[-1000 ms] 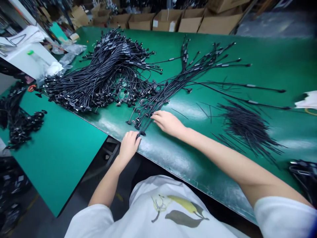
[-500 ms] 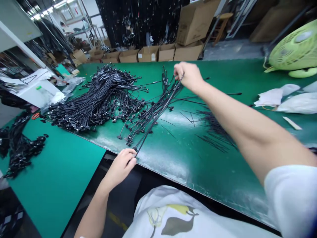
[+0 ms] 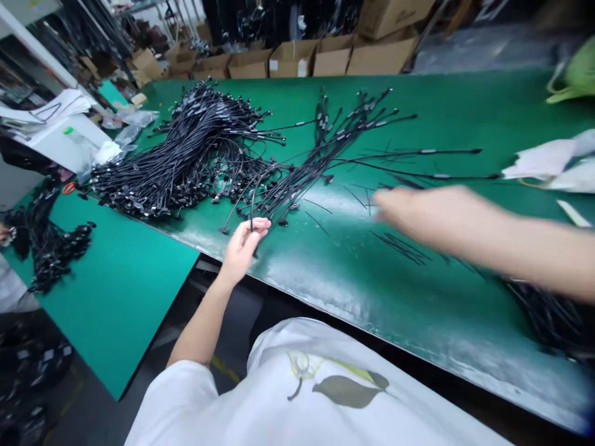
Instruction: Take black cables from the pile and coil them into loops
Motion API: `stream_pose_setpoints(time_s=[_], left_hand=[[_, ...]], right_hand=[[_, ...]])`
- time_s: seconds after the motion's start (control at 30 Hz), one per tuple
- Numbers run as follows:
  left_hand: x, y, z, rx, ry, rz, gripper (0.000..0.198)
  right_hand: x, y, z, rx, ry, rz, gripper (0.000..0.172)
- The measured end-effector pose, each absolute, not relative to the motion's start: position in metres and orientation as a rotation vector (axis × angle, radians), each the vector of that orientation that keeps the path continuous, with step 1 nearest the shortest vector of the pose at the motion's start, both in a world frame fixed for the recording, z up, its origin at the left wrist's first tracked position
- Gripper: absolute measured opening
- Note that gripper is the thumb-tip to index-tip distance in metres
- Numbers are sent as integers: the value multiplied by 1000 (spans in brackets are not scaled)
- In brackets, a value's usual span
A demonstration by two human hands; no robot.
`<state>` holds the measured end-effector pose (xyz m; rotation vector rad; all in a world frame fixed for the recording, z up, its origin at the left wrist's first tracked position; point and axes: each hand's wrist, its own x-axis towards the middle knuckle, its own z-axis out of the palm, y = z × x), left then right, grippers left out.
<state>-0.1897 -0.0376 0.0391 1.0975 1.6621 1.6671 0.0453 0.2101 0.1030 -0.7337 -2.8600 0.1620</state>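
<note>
My left hand [image 3: 242, 248] is closed around a black cable near the table's front edge, just below a loose bunch of black cables [image 3: 320, 158]. A short end of the held cable sticks out under the fingers. Over the middle of the green table [image 3: 353, 272], my right hand [image 3: 395, 210] is smeared by motion; its fingers and anything in them cannot be made out. Thin black ties [image 3: 402, 248] lie beneath and beside it. To the left of the bunch rests a large pile of black cables [image 3: 186, 155] with metal-tipped connectors.
More cables [image 3: 58, 248] lie on the left side table, where another person's hand [image 3: 5, 234] shows at the edge. Dark cables [image 3: 548, 310] are at the right. White bags [image 3: 548, 161] and a green fan [image 3: 576, 74] stand at the far right. Cardboard boxes [image 3: 290, 61] line the back.
My right hand has left the upper ends of the cables and moved right and down. My left hand has moved up slightly, still with cable in it. The view has shifted, showing another person's hand.
</note>
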Motion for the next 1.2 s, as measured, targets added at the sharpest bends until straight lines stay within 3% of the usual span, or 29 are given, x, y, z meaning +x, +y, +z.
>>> stream_pose_setpoints(time_s=[0.1, 0.23, 0.33, 0.43, 0.57, 0.67, 0.77, 0.87, 1.03, 1.2], left_hand=[[-152, -22, 37, 1573, 1818, 1359, 31], [-120, -21, 34, 1549, 1505, 986, 36], [-133, -30, 40, 1123, 1258, 1128, 31], [-164, -39, 56, 680, 1041, 1592, 27], [-180, -37, 73, 476, 1058, 1955, 26], [-157, -17, 68, 710, 1240, 1809, 30], [-118, 1, 55, 1101, 1371, 1386, 30], [-89, 5, 45, 1275, 1281, 1055, 30], [-76, 3, 35, 854, 972, 1273, 34], [-70, 5, 36, 616, 891, 1198, 33]], right_hand=[[51, 130, 82, -290, -3204, 288, 9], [43, 124, 103, -360, -3010, 246, 18], [63, 172, 107, -428, -2969, 307, 24], [95, 210, 85, -496, -2863, 419, 25], [120, 201, 51, -545, -2700, 470, 28], [121, 156, 48, -377, -2853, 456, 26], [109, 122, 66, -102, -2994, 634, 29], [94, 124, 82, -230, -2861, 725, 29], [91, 145, 67, -473, -2529, 693, 34], [99, 142, 46, -455, -2485, 608, 38]])
